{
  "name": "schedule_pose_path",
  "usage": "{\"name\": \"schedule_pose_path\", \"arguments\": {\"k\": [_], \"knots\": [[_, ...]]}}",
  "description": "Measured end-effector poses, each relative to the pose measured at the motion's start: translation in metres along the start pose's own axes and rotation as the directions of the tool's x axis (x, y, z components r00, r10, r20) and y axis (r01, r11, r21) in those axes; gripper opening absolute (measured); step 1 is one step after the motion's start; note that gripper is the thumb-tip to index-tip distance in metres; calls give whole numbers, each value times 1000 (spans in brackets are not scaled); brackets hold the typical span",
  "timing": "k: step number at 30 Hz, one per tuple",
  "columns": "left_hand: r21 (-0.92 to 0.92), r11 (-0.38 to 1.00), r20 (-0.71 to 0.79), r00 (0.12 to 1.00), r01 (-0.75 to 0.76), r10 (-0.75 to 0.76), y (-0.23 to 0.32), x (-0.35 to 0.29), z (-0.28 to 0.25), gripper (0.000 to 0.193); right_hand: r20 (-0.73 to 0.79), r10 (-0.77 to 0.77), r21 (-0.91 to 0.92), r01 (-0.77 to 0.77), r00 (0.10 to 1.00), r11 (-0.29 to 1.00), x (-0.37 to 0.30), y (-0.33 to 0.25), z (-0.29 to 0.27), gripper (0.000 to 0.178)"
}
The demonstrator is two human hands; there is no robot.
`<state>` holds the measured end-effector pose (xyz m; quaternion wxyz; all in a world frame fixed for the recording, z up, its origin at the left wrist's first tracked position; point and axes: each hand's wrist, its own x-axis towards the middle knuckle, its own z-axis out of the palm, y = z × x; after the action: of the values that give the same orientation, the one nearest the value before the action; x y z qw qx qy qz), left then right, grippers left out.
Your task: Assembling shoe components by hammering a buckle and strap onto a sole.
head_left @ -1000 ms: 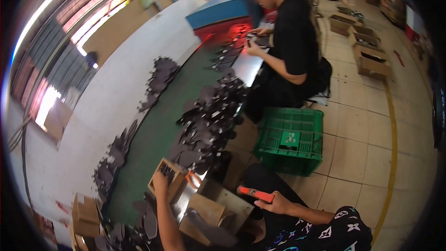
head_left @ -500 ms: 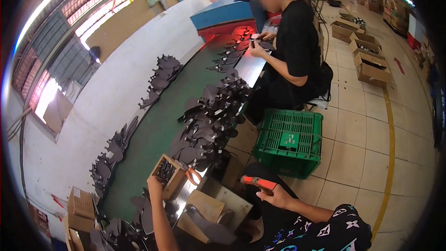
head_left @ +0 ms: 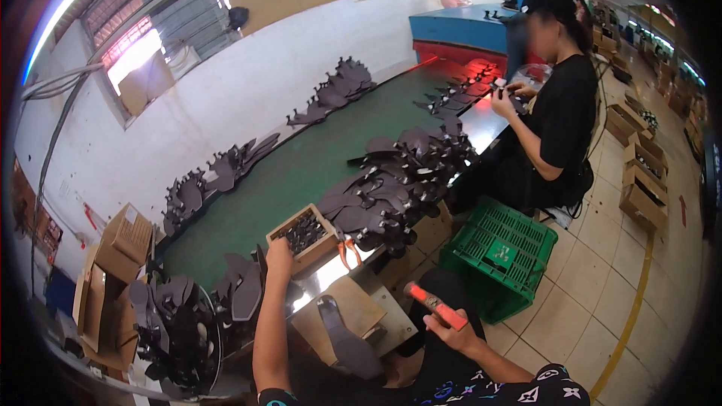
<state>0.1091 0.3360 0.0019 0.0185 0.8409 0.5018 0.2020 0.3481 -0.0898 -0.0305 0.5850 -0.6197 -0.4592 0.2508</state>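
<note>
My left hand (head_left: 280, 251) is at the near left corner of a small wooden box (head_left: 325, 249) filled with small dark parts. Its fingertips reach over the rim, so whether they pinch anything is hidden. My right hand (head_left: 456, 336) is closed around a short red-orange tool (head_left: 436, 305) with a brownish end, held over my lap; its exact kind is unclear. Between my arms a dark shoe sole (head_left: 347, 342) lies on a tan board (head_left: 365, 302). Orange-handled pliers (head_left: 348, 253) rest beside the box.
Piled dark soles (head_left: 376, 199) cover the near edge of the green-topped table (head_left: 256, 214); more line its wall side. A green crate (head_left: 500, 256) stands on the floor at right. A co-worker in black (head_left: 560, 113) sits beyond it. Cardboard boxes (head_left: 124, 237) stand at left.
The view has swung left, so the scene sits further right. My left hand stays at the wooden box. The tool in my right hand has tilted, its hand-side end lower.
</note>
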Motion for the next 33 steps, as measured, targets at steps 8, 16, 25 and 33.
{"name": "schedule_pose_path", "arguments": {"k": [8, 16, 25, 33], "knots": [[199, 980, 189, 981, -7, -32, -45, 6, -3, 31, 181, 81, 72, -95, 980, 993, -17, 15, 21, 36], [287, 958, 148, 989, -16, -27, -5, 23, 2, 16, 117, 129, 69, -137, 985, 988, -14, 11, 6, 34], [259, 958, 180, 981, -124, 78, -23, 16, -11, 18, 99, 115, 94, -124, 988, 988, -15, 28, 16, 37], [367, 920, 195, 978, -137, 68, -17, 16, -8, 14, 171, 225, -4, -228, 959, 974, -13, 29, 9, 31]]}}
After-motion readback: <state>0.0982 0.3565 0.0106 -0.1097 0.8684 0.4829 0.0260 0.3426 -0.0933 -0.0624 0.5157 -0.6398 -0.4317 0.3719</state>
